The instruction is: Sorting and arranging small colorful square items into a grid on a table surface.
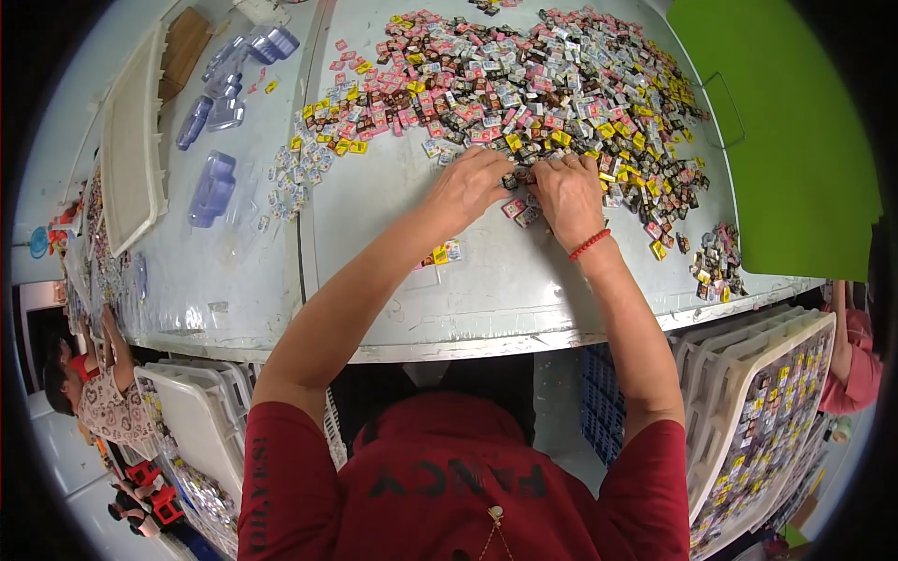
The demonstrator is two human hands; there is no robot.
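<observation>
A wide heap of small flat rectangular pieces point(486, 89) in pink, black, yellow and white covers the far part of the table. At its near edge both my hands work close together. My left hand point(472, 185) has its fingers bent and pinched around a small dark piece point(511, 179). Just to the right, my right hand point(567, 194), with a red bead bracelet at the wrist, curls its fingers over dark pieces; its fingertips are partly hidden. Two pink-and-dark pieces point(520, 211) lie between the hands. Near my left forearm sits a short row of yellow and white pieces point(447, 253).
Clear plastic trays point(213, 187) lie at the left beside a white rack panel point(131, 140). A green board point(786, 140) borders the right. Stacked white trays point(758, 421) of pieces stand below the table's edge. Other people point(103, 402) are at the far left and right.
</observation>
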